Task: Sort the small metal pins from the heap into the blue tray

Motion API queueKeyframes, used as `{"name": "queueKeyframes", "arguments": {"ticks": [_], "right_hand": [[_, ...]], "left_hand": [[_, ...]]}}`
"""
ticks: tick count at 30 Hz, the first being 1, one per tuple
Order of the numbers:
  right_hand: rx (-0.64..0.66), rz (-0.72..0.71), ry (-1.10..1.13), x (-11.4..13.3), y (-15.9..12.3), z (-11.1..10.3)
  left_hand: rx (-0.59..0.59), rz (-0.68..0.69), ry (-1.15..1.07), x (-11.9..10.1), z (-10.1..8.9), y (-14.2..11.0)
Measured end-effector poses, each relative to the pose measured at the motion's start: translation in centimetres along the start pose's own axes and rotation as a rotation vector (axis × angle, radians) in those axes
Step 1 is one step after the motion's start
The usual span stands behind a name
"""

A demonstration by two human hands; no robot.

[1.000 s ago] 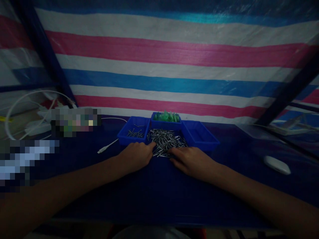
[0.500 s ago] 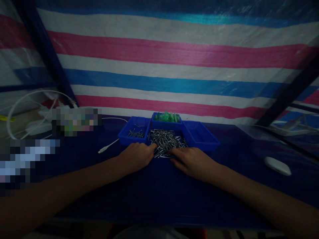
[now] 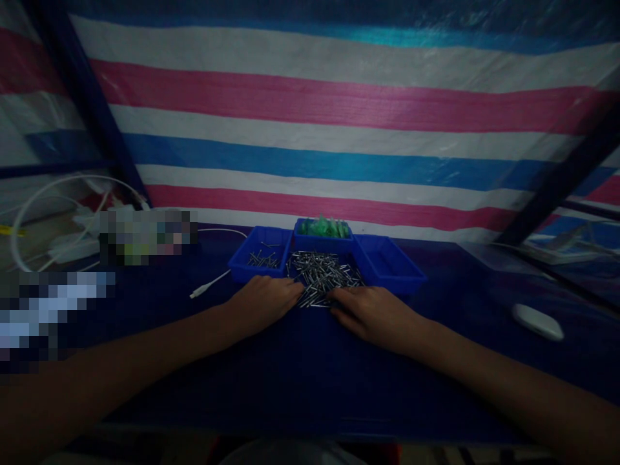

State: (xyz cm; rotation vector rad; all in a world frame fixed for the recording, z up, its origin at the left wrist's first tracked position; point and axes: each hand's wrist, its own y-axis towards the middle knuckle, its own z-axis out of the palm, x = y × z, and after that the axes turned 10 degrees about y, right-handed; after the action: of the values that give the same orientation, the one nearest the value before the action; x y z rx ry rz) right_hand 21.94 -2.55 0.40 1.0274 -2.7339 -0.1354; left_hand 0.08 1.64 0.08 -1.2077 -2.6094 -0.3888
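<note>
A heap of thin silvery metal pieces that look like nails [image 3: 322,274] lies on the dark blue table between two blue trays. My left hand [image 3: 268,300] rests at the heap's left front edge, its fingers pressed together and curled down; what they hold, if anything, is hidden. At the right front edge is my right hand [image 3: 371,313], fingertips touching the pieces, with a gap between thumb and fingers. The left blue tray [image 3: 237,261] has some similar pieces in it. Nothing shows inside the right blue tray [image 3: 411,279].
Behind the heap a blue bin [image 3: 324,243] holds green plastic-looking items [image 3: 323,227]. A white cable plug [image 3: 201,290] lies left of the trays. A white rounded case [image 3: 537,321] sits at the right. Striped sheeting [image 3: 310,116] hangs behind the table [image 3: 310,381].
My left hand has shifted slightly and its fingers lie a little differently against the heap. My right hand stays in nearly the same place.
</note>
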Motion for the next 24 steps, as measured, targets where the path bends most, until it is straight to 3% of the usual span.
{"name": "queueKeyframes", "arguments": {"ticks": [7, 11, 16, 24], "right_hand": [[-0.023, 0.002, 0.022, 0.1, 0.0, 0.0], [-0.065, -0.019, 0.087, 0.5, 0.0, -0.3], [-0.066, -0.164, 0.113, 0.7, 0.0, -0.3], [-0.006, -0.238, 0.087, 0.4, 0.1, -0.3]], "left_hand": [[-0.113, 0.02, -0.007, -0.2, -0.9, -0.4], [-0.189, 0.161, -0.15, -0.6, -1.2, -0.9], [-0.186, 0.307, -0.315, -1.5, -0.9, -1.3], [-0.23, 0.252, -0.595, -1.4, -0.8, -0.9]]}}
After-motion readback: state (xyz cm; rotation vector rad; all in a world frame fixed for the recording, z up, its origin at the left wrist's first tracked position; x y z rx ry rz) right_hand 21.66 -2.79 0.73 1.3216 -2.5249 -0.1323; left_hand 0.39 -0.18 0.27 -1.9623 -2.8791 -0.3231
